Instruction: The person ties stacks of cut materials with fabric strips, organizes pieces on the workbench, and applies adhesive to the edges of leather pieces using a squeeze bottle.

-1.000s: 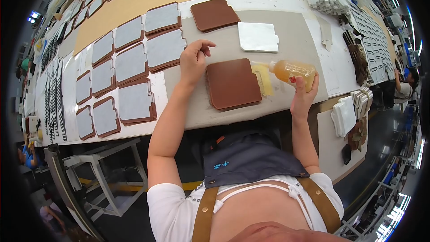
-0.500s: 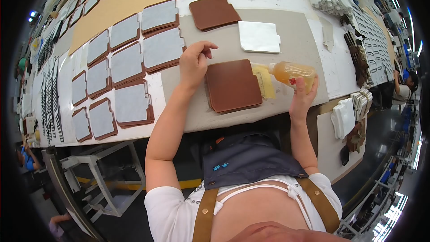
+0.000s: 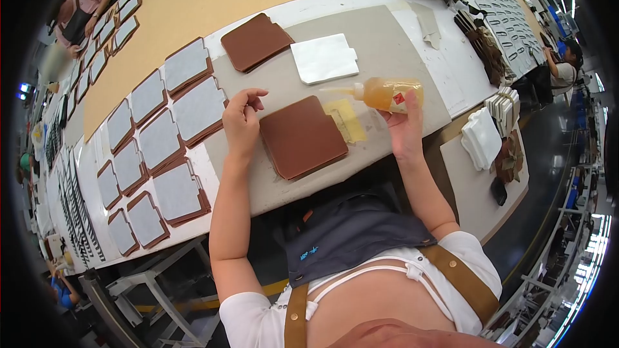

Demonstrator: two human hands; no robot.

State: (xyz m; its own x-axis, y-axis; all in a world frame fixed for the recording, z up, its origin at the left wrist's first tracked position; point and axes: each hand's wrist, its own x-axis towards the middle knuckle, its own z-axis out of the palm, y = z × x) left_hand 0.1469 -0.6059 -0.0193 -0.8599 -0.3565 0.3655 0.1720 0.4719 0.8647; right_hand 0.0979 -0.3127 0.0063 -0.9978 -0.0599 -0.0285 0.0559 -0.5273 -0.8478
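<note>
My right hand point(image 3: 405, 130) grips a clear squeeze bottle point(image 3: 385, 95) of amber liquid, tilted on its side, its thin nozzle pointing left over a yellow patch point(image 3: 346, 120) on the grey board. Left of that patch lies a stack of brown leather-like panels point(image 3: 303, 136) with a notched right edge. My left hand point(image 3: 242, 122) hovers by the stack's upper left corner, fingers loosely bent and apart, nothing visible in them. Behind the stack are more brown panels point(image 3: 256, 42) and a pile of white notched sheets point(image 3: 324, 58).
Rows of brown panels topped with pale grey sheets point(image 3: 160, 139) cover the table on my left. A tan sheet point(image 3: 193, 0) spans the back. White pads point(image 3: 481, 136) lie on a lower board at right. Co-workers point(image 3: 87, 6) stand at far left and right.
The view has turned, so the table appears shifted left and lower. The bottle has levelled, its nozzle now over the yellow patch. My left hand stays beside the brown stack.
</note>
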